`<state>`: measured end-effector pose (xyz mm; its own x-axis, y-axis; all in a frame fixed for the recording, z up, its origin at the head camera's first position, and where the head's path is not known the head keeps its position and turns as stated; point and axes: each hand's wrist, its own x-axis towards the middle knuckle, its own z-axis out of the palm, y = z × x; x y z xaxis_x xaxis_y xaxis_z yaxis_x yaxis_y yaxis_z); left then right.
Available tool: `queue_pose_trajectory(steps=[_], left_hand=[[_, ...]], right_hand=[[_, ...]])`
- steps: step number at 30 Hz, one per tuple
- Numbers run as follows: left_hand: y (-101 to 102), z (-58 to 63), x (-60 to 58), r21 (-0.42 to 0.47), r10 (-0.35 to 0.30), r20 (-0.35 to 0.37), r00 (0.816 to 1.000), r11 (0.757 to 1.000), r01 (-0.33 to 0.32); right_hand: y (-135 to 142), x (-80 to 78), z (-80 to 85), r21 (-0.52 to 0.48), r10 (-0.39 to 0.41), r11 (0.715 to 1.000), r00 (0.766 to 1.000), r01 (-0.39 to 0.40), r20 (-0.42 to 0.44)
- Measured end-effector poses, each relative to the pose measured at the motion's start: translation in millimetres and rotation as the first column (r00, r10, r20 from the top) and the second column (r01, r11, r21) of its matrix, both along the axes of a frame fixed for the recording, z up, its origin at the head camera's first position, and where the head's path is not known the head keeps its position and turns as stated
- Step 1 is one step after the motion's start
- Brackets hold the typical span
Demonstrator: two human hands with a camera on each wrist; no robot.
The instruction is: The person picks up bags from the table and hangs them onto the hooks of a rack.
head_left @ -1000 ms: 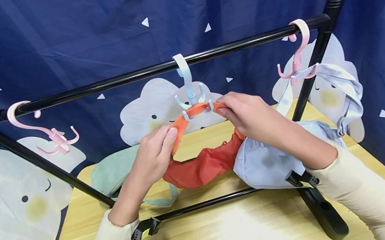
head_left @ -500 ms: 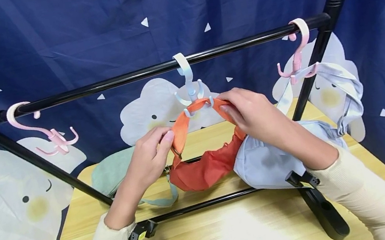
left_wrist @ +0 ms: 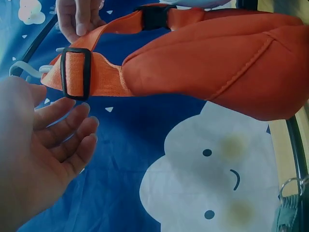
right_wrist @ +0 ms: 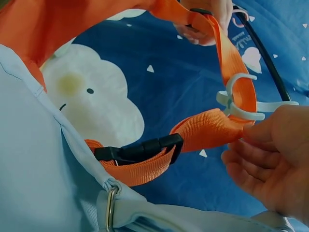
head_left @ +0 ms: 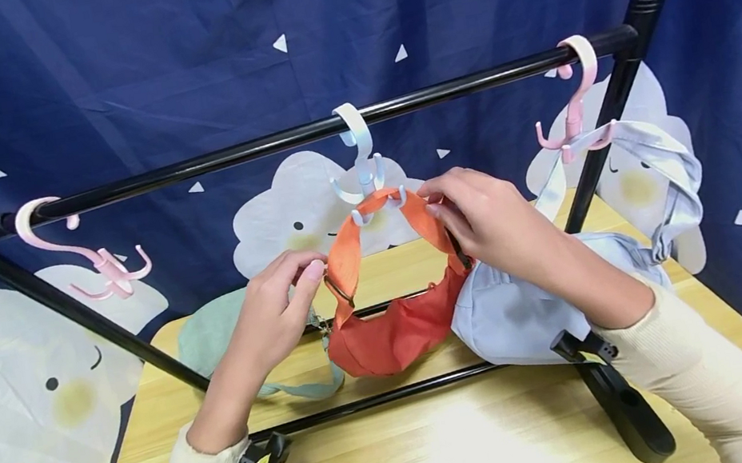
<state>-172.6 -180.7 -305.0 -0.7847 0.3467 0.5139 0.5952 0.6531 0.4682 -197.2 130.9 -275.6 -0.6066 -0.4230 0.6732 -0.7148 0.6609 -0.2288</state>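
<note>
A red waist bag [head_left: 394, 333] hangs by its orange strap [head_left: 345, 260] from the prongs of a light blue rotating hook [head_left: 356, 137] on a black rail. My right hand [head_left: 484, 209] pinches the strap's right side between thumb and fingers, just below the hook, above the black clip buckle [right_wrist: 140, 150]. Beside the strap's left side is my left hand [head_left: 283, 302], its fingers loosely spread in the left wrist view, fingertips right at the black slider [left_wrist: 76, 73]. The bag's body hangs below both hands, touched by neither.
A pink hook [head_left: 111, 269] hangs bare on the rail [head_left: 200, 161] at left. Another pink hook [head_left: 574, 114] at right bears the strap of a light blue bag [head_left: 522, 313]. A green bag [head_left: 212, 329] lies on the wooden table [head_left: 378, 457], behind the left arm.
My left hand has let go of the strap and drawn down and left. The bag has sunk slightly, its strap now hanging from the hook. My right hand has barely moved.
</note>
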Motion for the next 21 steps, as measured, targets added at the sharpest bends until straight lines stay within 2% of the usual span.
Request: queue_pose_trajectory(steps=[14, 21], left_hand=[[-21, -6.9, 7.4, -0.043, 0.05, -0.021, 0.999, 0.998, -0.05], [-29, -7.5, 11.9, -0.067, 0.071, -0.047, 0.996, 0.995, -0.074]], right_hand=[[-2, 15.0, 2.1, -0.026, 0.044, 0.998, 0.989, -0.048, -0.143], [-7, 24.5, 5.3, -0.011, 0.089, 0.996, 0.985, -0.092, -0.149]])
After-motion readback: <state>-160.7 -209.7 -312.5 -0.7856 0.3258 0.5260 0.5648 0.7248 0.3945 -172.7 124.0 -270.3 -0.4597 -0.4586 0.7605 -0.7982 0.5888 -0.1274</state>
